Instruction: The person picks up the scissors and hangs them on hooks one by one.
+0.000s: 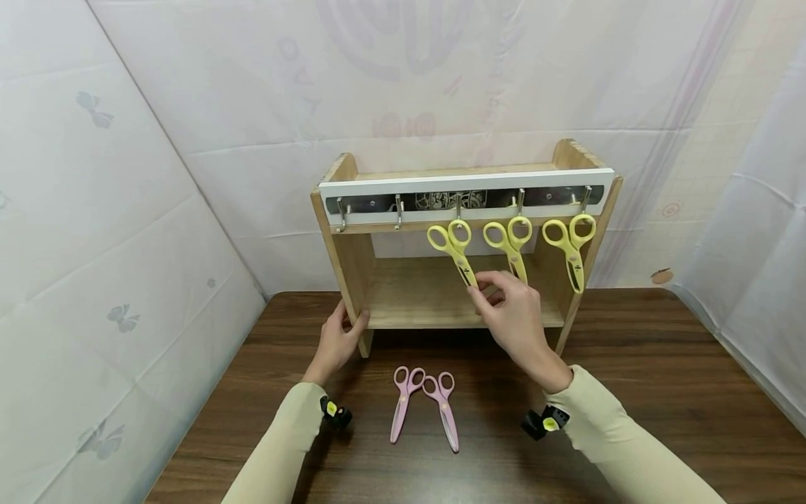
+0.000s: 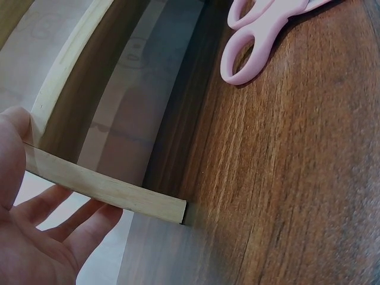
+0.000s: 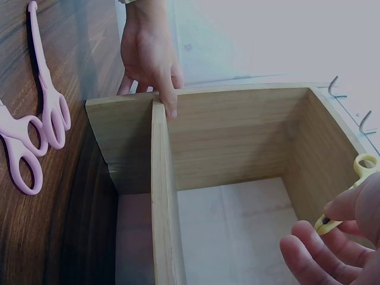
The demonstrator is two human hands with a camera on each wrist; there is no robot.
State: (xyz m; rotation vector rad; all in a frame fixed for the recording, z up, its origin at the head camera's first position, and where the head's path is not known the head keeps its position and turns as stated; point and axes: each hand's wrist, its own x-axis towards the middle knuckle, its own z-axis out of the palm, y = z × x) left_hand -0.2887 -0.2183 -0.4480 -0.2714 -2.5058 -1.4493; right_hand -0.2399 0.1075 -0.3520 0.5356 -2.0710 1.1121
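My right hand (image 1: 513, 311) pinches the blade end of a pair of yellow scissors (image 1: 457, 253). Their right finger loop is at the middle hook (image 1: 459, 203) of a metal rack, and they slant. Two more yellow scissors hang on the hooks to the right, one pair (image 1: 508, 241) partly behind my right hand, the other (image 1: 571, 248) at the far right. With thumb in front and fingers outside, my left hand (image 1: 336, 341) grips the lower left side panel (image 2: 113, 181) of the wooden shelf (image 1: 434, 287).
Two pairs of pink scissors, one (image 1: 403, 402) left and one (image 1: 443, 409) right, lie on the brown wooden table (image 1: 491, 448) before the shelf. Two bare hooks, the outer (image 1: 341, 213) and inner (image 1: 399, 210), are on the rack's left. Patterned white cloth (image 1: 252, 105) hangs behind.
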